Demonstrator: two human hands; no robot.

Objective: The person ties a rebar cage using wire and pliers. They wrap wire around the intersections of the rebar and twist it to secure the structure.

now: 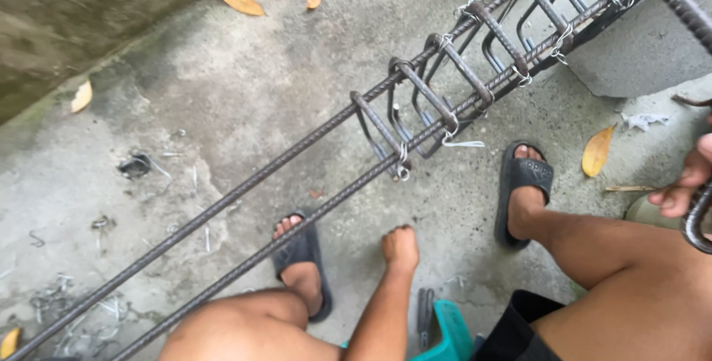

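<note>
A rebar cage (415, 120) runs diagonally from lower left to upper right, with several rectangular stirrups (382, 135) tied to its long bars by wire. My left hand (400, 246) hangs low between my legs, just under the lower long bar (297, 231); its fingers are curled into a fist and nothing shows in it. My right hand (686, 183) is at the right edge, its fingers closed on a bent rebar stirrup (697, 224) that is partly cut off by the frame. My feet in black slippers (523, 183) rest on the concrete.
I sit on a teal stool (449, 331). Cut bits of tie wire (104, 305) litter the cracked concrete floor (245, 87). Dry leaves (597, 152) lie about. A mossy wall (74, 12) rises at the upper left, and a concrete slab (638, 50) sits at the upper right.
</note>
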